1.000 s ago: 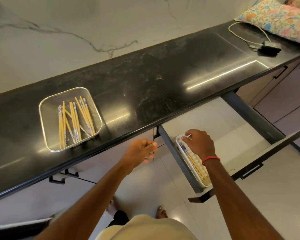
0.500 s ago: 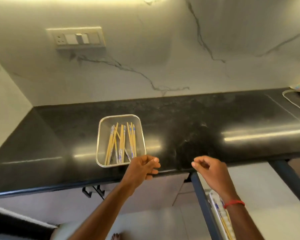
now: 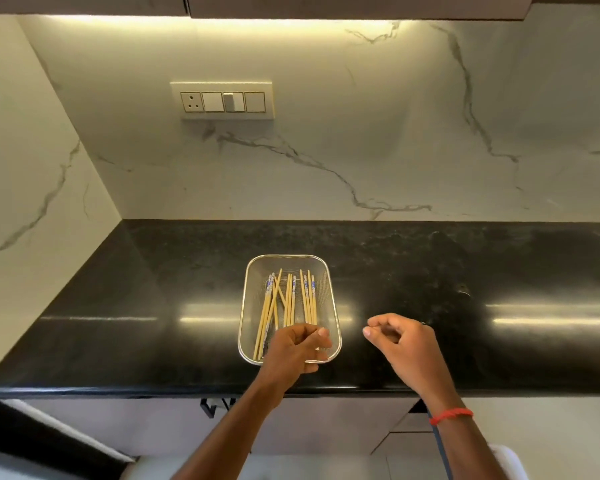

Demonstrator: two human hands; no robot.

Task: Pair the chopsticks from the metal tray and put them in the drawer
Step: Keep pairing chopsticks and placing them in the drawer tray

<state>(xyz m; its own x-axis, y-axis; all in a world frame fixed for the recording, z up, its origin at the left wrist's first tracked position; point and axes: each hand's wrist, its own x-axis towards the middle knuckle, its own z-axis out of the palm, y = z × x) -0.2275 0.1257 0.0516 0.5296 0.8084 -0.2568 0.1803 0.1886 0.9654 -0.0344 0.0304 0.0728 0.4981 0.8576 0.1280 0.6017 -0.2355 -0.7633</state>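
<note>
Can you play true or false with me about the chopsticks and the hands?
1. The chopsticks lie in the metal tray. True.
2. The metal tray sits on a white countertop. False: the countertop is black.
3. The right hand holds two chopsticks. False: it holds nothing and is over the countertop, beside the tray.
4. There is a red band on the right wrist. True.
5. The left hand is over the near end of the tray. True.
</note>
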